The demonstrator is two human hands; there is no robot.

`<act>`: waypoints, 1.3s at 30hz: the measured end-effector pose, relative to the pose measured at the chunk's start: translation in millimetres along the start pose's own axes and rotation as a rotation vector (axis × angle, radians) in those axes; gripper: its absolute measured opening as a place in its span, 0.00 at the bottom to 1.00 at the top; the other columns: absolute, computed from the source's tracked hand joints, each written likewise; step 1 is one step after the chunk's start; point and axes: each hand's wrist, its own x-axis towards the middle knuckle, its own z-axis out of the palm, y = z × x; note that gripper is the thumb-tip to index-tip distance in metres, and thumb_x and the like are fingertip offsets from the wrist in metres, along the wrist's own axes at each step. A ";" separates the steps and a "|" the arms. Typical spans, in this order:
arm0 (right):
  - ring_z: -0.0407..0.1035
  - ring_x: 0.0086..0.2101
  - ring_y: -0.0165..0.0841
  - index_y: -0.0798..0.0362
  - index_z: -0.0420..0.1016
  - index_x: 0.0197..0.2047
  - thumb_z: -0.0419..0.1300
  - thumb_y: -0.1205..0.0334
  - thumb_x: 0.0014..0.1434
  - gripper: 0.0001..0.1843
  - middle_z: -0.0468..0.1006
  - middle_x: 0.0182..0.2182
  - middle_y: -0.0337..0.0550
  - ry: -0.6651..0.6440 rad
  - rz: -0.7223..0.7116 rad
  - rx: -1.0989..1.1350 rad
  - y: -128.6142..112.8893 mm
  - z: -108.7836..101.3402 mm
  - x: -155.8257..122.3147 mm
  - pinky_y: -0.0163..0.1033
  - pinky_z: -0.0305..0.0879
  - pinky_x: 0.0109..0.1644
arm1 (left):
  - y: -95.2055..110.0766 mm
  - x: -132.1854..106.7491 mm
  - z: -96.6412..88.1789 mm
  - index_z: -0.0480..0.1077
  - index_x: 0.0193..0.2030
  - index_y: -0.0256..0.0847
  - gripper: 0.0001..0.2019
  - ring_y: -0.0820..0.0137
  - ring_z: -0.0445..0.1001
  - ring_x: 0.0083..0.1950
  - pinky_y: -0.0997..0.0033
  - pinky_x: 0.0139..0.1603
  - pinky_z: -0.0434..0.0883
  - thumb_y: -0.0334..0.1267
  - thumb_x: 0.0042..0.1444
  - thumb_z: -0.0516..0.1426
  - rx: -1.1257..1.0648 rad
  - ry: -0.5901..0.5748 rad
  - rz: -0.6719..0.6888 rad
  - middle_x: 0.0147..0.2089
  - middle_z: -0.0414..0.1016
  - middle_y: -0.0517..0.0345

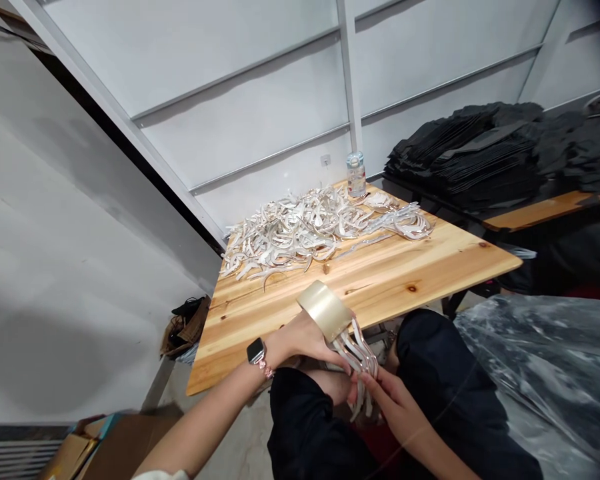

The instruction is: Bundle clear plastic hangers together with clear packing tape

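Above my lap, both hands are on a bunch of curved white strips (pixel 357 350) with shiny brownish edges. My left hand (pixel 313 340) is closed around the bunch, its thumb lying along the strips. A wide roll of clear tape (pixel 325 310) sits at the fingers of that hand; how it is held is hidden. Lower down, my right hand (pixel 393 400) pinches the same strips between thumb and fingers. A large loose pile of similar strips (pixel 295 230) covers the far part of the wooden table (pixel 380 283).
On the table's far right lie bundled strips (pixel 410 223), near a clear bottle (pixel 356 175). Stacks of black sheets (pixel 470 150) rest on another table to the right. Clear plastic sheeting (pixel 540 373) is beside my leg. Cardboard boxes (pixel 125 447) stand at lower left.
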 end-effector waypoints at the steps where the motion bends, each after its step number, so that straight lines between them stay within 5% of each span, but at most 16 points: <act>1: 0.64 0.25 0.29 0.56 0.74 0.33 0.49 0.45 0.66 0.24 0.74 0.25 0.42 -0.007 0.003 0.001 -0.7 -0.7 0.2 0.35 0.58 0.29 | -0.9 -0.9 -1.4 0.65 0.59 0.45 0.39 0.57 0.70 0.55 0.63 0.60 0.64 0.54 0.39 0.68 0.001 -0.002 0.001 0.55 0.71 0.51; 10: 0.65 0.26 0.30 0.55 0.71 0.34 0.50 0.44 0.65 0.23 0.75 0.25 0.41 -0.010 0.017 0.026 -4.7 -2.5 3.0 0.35 0.59 0.30 | -12.2 -1.8 -5.9 0.64 0.60 0.45 0.37 0.60 0.70 0.56 0.64 0.61 0.65 0.47 0.43 0.69 -0.257 -0.008 -0.042 0.56 0.71 0.52; 22: 0.66 0.25 0.30 0.55 0.70 0.35 0.52 0.44 0.65 0.21 0.76 0.25 0.41 0.010 0.021 0.060 -1.2 -2.6 5.5 0.35 0.61 0.30 | -18.5 -6.9 3.3 0.68 0.56 0.40 0.22 0.62 0.73 0.52 0.64 0.57 0.67 0.46 0.56 0.59 -0.089 0.191 -0.015 0.52 0.74 0.49; 28: 0.67 0.25 0.30 0.55 0.72 0.35 0.52 0.42 0.64 0.23 0.77 0.25 0.42 0.016 0.041 0.075 -1.8 -2.5 2.8 0.35 0.61 0.30 | -19.0 -7.6 4.5 0.66 0.59 0.41 0.35 0.59 0.70 0.57 0.63 0.59 0.65 0.48 0.45 0.68 -0.260 0.238 -0.090 0.58 0.71 0.48; 33: 0.67 0.26 0.30 0.56 0.73 0.34 0.53 0.42 0.63 0.23 0.77 0.25 0.42 0.030 0.042 0.063 -8.0 -0.1 5.6 0.36 0.61 0.32 | -19.1 -19.8 2.5 0.71 0.48 0.37 0.36 0.62 0.72 0.45 0.68 0.46 0.69 0.52 0.31 0.72 -0.160 0.421 -0.262 0.47 0.76 0.52; 36: 0.68 0.27 0.31 0.56 0.74 0.34 0.56 0.42 0.62 0.23 0.77 0.26 0.42 0.055 0.029 0.081 -14.8 2.6 8.8 0.36 0.62 0.33 | -5.6 -33.8 0.3 0.68 0.24 0.37 0.22 0.72 0.64 0.26 0.72 0.29 0.61 0.56 0.46 0.64 0.044 0.554 -0.456 0.23 0.67 0.62; 39: 0.68 0.27 0.31 0.55 0.73 0.36 0.56 0.43 0.62 0.22 0.78 0.26 0.42 0.020 0.020 0.132 -20.7 4.7 11.8 0.35 0.64 0.33 | 18.5 -43.5 -1.5 0.63 0.19 0.39 0.22 0.71 0.62 0.26 0.69 0.30 0.60 0.53 0.56 0.58 0.377 0.902 -0.304 0.20 0.63 0.61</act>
